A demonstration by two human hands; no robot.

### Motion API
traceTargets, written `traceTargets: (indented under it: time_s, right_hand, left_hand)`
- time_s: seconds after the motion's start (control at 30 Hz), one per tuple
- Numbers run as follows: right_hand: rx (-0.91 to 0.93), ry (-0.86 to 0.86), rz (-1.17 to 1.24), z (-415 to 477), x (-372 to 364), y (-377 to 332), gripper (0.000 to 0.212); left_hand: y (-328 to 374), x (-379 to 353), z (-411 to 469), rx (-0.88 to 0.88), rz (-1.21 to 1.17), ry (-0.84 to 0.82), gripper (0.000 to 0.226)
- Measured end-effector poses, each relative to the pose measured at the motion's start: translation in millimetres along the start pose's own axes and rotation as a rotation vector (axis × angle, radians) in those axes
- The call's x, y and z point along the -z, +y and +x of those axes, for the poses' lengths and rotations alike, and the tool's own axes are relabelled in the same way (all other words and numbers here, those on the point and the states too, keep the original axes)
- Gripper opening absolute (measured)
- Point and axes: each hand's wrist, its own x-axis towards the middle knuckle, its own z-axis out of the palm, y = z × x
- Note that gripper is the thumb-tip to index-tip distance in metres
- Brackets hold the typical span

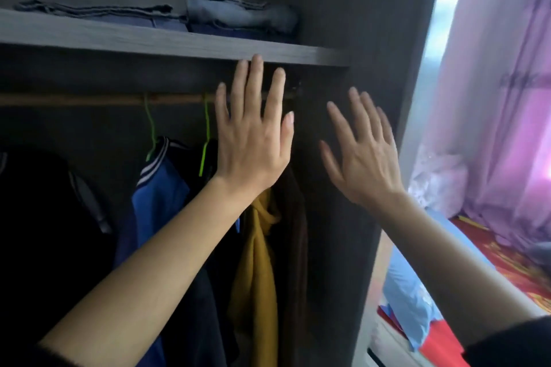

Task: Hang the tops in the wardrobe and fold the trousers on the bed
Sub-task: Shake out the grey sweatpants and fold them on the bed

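Note:
I face the open dark wardrobe (334, 9). Both my hands are raised with fingers straight and spread, holding nothing. My left hand (253, 134) is in front of the wooden rail (89, 98); my right hand (362, 152) is to its right, before the wardrobe's side wall. On the rail hang a blue top with striped collar (158, 197), a mustard top (256, 253), a brown top (295, 232) and dark tops (44, 217), on green hangers (150, 128). Folded jeans (238, 16) lie on the shelf (149, 39) above.
To the right, past the wardrobe's edge, is a bed with a red patterned cover (512, 259), a light blue cloth (408, 301) and a clear plastic bag (438, 182). A pink curtain (501, 83) hangs over the bright window.

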Motion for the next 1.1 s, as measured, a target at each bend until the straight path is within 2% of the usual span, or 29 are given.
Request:
traceTargets:
  time_s: [0.17, 0.3, 0.43, 0.57, 0.7, 0.9, 1.1]
  right_hand:
    - [-0.028, -0.067, -0.038, -105, 73, 62, 0.058]
    - [-0.213, -0.263, -0.125, -232, 146, 140, 0.063]
    - [-0.389, -0.465, -0.287, -372, 235, 221, 0.068]
    - [-0.588, -0.577, -0.443, -473, 328, 286, 0.070]
    - [-0.798, -0.605, -0.550, -546, 400, 340, 0.072]
    - [-1.051, -0.665, -0.654, -646, 464, 404, 0.077]
    - [-1.215, -0.777, -0.803, -700, 519, 505, 0.078]
  left_hand:
    - [81, 22, -42, -0.067, -0.076, -0.048, 0.058]
    - [201, 21, -95, -0.140, -0.231, -0.146, 0.058]
    - [347, 17, -161, -0.182, -0.426, -0.396, 0.062]
    - [476, 24, -208, -0.324, -0.577, -0.602, 0.066]
    - [589, 30, -221, -0.467, -0.716, -0.628, 0.064]
    - [758, 16, -239, -0.636, -0.885, -0.666, 0.064]
    - [928, -5, -254, -0.758, -0.994, -0.837, 0.070]
